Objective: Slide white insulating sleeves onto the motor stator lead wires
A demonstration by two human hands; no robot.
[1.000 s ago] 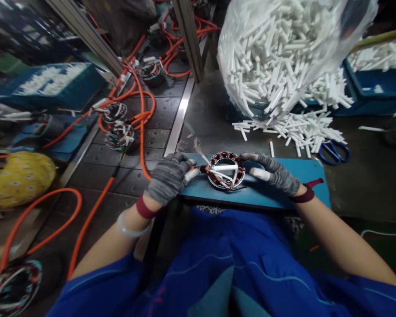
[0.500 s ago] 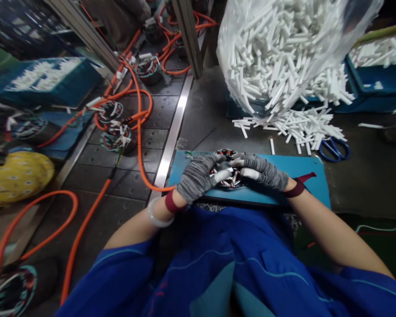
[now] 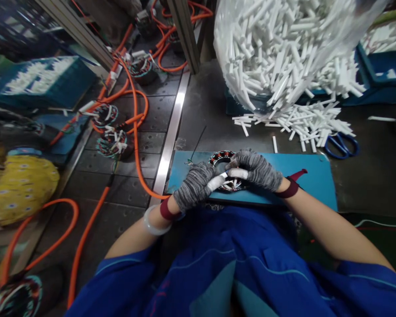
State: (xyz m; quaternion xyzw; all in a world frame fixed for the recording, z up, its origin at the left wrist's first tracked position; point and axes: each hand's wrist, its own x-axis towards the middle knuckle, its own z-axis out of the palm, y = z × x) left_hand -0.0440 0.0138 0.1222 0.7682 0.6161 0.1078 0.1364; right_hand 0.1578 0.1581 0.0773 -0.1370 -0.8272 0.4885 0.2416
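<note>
On a blue board (image 3: 303, 176) at the lap, a wound stator (image 3: 221, 159) is pinched by a gloved left hand (image 3: 194, 190) and right hand (image 3: 257, 168); thin winding leads could be snagged or bent if tugged.

Left hand (image 3: 195, 186) in grey marled knit glove, dark red cuff, white-taped fingertip, pale translucent bangle (image 3: 154, 222) at wrist, right hand (image 3: 258, 169) in matching grey glove, red cuff with loose red tab, white-taped finger, short blue sleeves, blue garment with lighter seam lines
</note>
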